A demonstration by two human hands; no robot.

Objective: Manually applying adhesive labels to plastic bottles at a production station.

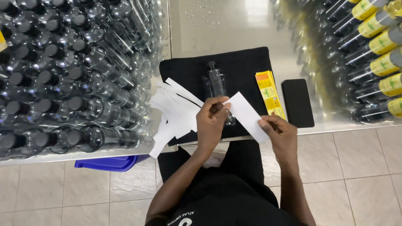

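Labelling bench, seen from above. The left hand (211,121) and right hand (278,134) pinch a white strip (247,115) between them, the left at its upper end, the right at its lower corner; both grips are closed on the paper, which is held slanted just above the near edge of a black cloth (243,67). Whether a label is coming off this strip cannot be told.

Progress, as a judgement: the work looks well under way but far from over. At right, rows of bottles (383,42) already carry yellow labels; at left, a much larger bank of bare bottles (63,75) with dark caps lies unlabelled. One clear bottle (215,83) lies on the cloth, cap away from the person, just beyond the left hand and partly hidden by it; it shows no label.

A heap of white backing strips (176,113) sits on the cloth's left edge, touching it and spilling over the table front. A small stack of yellow labels (270,94) lies at the cloth's right edge, with a dark phone (297,102) just beside it.

The held strip is plain white, flat, oblong and uncreased.
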